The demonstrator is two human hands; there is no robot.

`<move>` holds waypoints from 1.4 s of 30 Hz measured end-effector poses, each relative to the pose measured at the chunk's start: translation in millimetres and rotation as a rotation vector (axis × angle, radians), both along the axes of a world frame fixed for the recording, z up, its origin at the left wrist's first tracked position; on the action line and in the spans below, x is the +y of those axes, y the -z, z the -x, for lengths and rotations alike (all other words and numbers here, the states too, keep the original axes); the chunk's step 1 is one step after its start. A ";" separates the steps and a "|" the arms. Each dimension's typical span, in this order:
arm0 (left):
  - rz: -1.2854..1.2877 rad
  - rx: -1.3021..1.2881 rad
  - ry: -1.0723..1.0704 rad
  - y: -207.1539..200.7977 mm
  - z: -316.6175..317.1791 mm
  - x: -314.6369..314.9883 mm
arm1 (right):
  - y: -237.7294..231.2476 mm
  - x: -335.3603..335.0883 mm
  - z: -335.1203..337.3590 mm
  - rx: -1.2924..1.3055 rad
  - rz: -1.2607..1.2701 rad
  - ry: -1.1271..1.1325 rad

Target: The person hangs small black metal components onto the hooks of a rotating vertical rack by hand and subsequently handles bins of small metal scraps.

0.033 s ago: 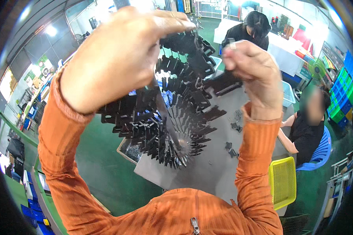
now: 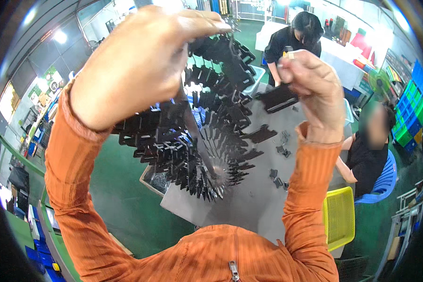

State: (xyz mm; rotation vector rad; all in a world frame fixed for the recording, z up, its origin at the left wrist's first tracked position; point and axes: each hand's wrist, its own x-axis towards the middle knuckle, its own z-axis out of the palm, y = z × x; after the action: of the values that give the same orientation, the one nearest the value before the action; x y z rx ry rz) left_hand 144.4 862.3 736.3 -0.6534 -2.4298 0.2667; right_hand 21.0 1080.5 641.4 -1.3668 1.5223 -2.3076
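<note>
My right hand (image 2: 312,77) is closed in a pinch, raised at the upper right, with a flat black rectangular piece (image 2: 277,98) hanging from it. A small yellowish bit shows at its fingertips. At the upper left, my left hand (image 2: 136,66) is raised in front of the top of a tall round rack (image 2: 192,117) with a central pole. Its fingers reach right, close together, over the upper tier; what they grip is hidden. Many similar black pieces (image 2: 150,150) hang from the rack in stacked, spiralling tiers. The right hand's piece is apart from the rack.
A grey table (image 2: 249,202) stands under the rack, with small black pieces (image 2: 279,178) scattered on it. To the right are a yellow basket (image 2: 339,218) and a seated person (image 2: 373,160) on a blue chair. Another person (image 2: 291,47) stands across the table. An open box (image 2: 154,181) sits left.
My right hand has moved slightly right, drawing the black piece away from the rack. The hanging pieces have shifted a little. My left hand has barely moved.
</note>
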 end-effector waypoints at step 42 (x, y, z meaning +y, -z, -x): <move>-0.022 0.001 0.176 -22.3 7.5 -12.9 | 49.9 110.7 168.3 0.025 -0.506 0.746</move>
State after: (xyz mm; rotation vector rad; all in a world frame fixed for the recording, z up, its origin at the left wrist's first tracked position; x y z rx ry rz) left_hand 136.8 849.3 758.6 -0.8513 -2.3522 0.1678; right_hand -147.3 1191.3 591.5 -0.7712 2.7226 -1.9295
